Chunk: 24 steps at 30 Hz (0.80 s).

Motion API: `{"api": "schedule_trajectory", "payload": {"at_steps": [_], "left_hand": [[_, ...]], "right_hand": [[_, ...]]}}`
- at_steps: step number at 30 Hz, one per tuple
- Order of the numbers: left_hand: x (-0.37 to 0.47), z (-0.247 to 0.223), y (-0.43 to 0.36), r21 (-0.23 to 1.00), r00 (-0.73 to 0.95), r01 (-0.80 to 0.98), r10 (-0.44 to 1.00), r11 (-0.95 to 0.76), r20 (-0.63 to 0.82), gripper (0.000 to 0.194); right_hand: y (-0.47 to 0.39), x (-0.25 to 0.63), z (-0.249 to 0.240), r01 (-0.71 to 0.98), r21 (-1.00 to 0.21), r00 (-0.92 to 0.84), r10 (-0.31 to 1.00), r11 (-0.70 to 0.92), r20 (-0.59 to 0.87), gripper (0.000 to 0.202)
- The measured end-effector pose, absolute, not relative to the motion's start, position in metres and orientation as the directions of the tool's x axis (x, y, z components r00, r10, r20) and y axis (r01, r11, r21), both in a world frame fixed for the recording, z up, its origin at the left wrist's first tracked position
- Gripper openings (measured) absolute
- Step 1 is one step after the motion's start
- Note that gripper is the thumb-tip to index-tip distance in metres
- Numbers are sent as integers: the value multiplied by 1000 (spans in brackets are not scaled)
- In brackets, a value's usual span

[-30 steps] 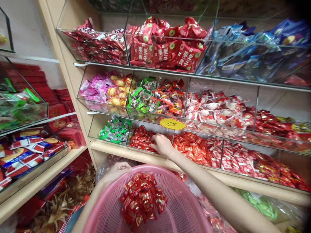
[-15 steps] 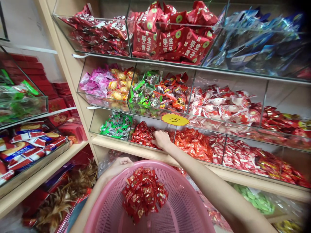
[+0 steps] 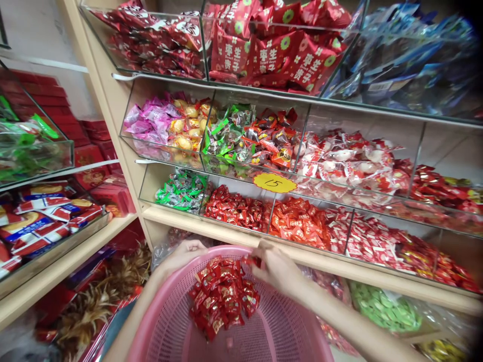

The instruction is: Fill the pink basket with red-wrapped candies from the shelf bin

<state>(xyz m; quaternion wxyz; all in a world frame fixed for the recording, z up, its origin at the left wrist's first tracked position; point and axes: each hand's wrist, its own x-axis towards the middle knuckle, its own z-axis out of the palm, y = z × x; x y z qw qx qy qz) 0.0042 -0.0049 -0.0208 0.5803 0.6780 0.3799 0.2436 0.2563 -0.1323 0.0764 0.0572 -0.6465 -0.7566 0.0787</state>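
Gripping the pink basket (image 3: 292, 324) by its far rim with the left hand (image 3: 188, 253). Clutching red candies (image 3: 252, 261) in the right hand (image 3: 270, 266), over the basket near that rim, just beside the pile of wrapped candies (image 3: 223, 297) lying inside.

The left hand (image 3: 190, 250) holds the edge of a pink plastic basket (image 3: 289, 327) with shiny red candies (image 3: 222, 299) inside. The right hand (image 3: 272, 267) brings some red candy (image 3: 252, 260) over it.
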Motion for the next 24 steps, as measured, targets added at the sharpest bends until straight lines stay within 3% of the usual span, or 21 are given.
{"api": "schedule_trajectory", "payload": {"at_steps": [3,7,24], "left_hand": [[6,-21,-5,972,593,231,798,-41,-107,20],[6,-22,-6,972,594,229,798,-43,-104,21],[2,-26,-4,960,590,269,801,-74,-103,22]], "right_hand": [[-141,257,51,986,-110,-146,965,124,-217,18],[-139,253,33,992,-40,-130,945,124,-300,23],[-134,241,21,987,-15,-156,934,160,-323,24]]}}
